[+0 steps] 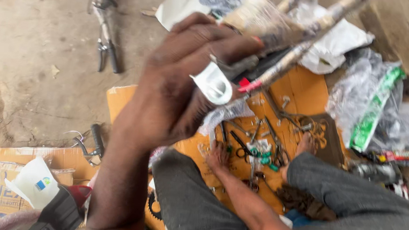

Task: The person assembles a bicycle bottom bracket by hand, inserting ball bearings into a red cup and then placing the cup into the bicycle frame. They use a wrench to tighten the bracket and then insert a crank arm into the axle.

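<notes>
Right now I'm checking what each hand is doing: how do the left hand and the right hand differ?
The left hand is raised close to the camera, large and blurred; the right hand is low on the orange cardboard, small. The left hand grips a plastic-wrapped bundle of rods and a white plastic piece; the right hand rests among small metal tools, and I cannot tell whether it holds any. Both are bare.

Pliers (108, 52) on concrete floor (38, 48); green-striped plastic wrap (373, 106) lies right

Small white plastic fitting (213, 85), raised, beside blurred wrapped rods (293, 52), slanting upward.
</notes>
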